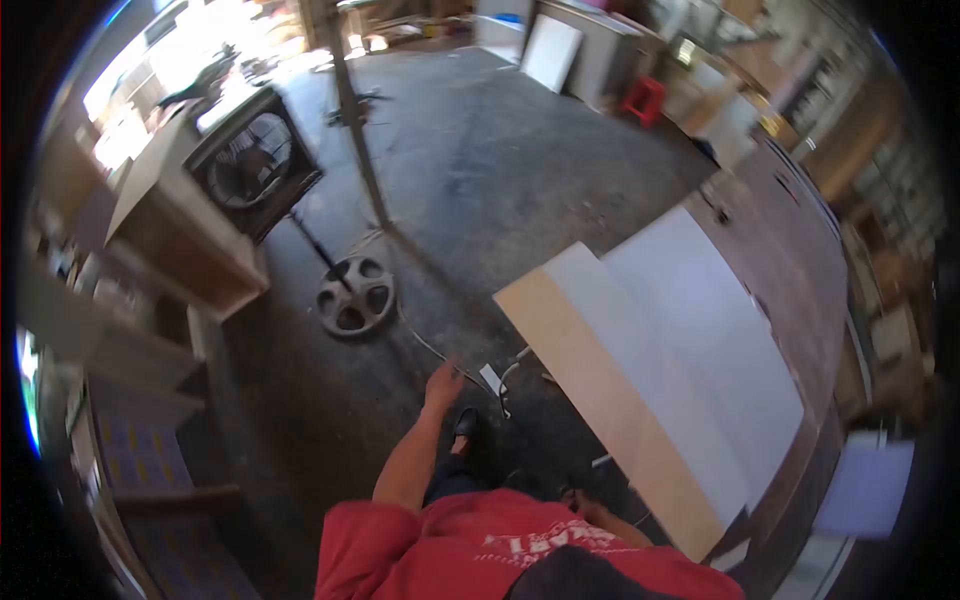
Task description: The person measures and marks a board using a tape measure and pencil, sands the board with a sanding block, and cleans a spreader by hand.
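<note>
My left hand (445,382) is stretched out ahead over the dark floor, its fingers loosely apart with nothing seen in them. Just right of it on the floor lie a white power strip (491,379) and a curled cable (507,385). My right hand (592,509) is low by my waist, close to the edge of the boards. Its fingers look curled around a small dark thing (570,494) too blurred to name. Beside it, a light wooden board (610,390) and white panels (700,330) lie on a brown worktable (775,235).
A pedestal fan (254,160) with a round spoked base (356,297) stands ahead left, in front of a wooden cabinet (180,225). A thin post (355,120) rises beside it. A red stool (645,101) is at the back right. Cable runs across the floor.
</note>
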A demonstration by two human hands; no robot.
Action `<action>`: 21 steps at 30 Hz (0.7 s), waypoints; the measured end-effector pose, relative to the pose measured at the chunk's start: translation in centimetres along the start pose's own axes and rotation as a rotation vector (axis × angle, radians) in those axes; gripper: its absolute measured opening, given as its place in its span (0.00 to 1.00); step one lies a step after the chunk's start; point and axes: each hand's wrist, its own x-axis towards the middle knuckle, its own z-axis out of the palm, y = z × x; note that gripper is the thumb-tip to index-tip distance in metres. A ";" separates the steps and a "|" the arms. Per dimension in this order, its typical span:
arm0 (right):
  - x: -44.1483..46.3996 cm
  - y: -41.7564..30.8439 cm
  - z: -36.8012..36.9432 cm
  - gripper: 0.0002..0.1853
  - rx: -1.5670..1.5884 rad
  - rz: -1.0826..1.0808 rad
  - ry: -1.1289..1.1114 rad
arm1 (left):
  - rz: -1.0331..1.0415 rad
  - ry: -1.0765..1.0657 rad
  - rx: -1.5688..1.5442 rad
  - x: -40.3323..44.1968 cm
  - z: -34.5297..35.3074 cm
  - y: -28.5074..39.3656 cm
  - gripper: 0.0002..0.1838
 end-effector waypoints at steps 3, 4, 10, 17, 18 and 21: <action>5.4 -0.3 0.6 0.18 -0.689 -0.343 -0.409 | -0.242 0.300 -0.610 -5.2 -3.1 0.4 0.25; 11.9 3.4 2.5 0.19 -0.724 -0.338 -0.438 | -0.133 0.143 -0.518 -8.5 -5.6 0.7 0.25; 9.7 -19.8 -1.1 0.23 -0.400 -0.318 -0.092 | -0.410 -0.560 -0.329 -28.5 -4.2 -16.0 0.42; 15.4 -28.3 6.9 0.31 -0.587 -0.318 -0.574 | -0.794 -0.353 -0.400 -29.4 -5.0 -29.2 0.39; 16.0 -30.0 7.3 0.32 -0.676 -0.220 -0.653 | -0.731 -0.351 -0.268 -28.2 -5.7 -31.4 0.37; 18.8 -37.9 7.3 0.33 -0.848 -0.046 -0.744 | -0.524 -0.291 -0.112 -23.0 -9.6 -35.5 0.31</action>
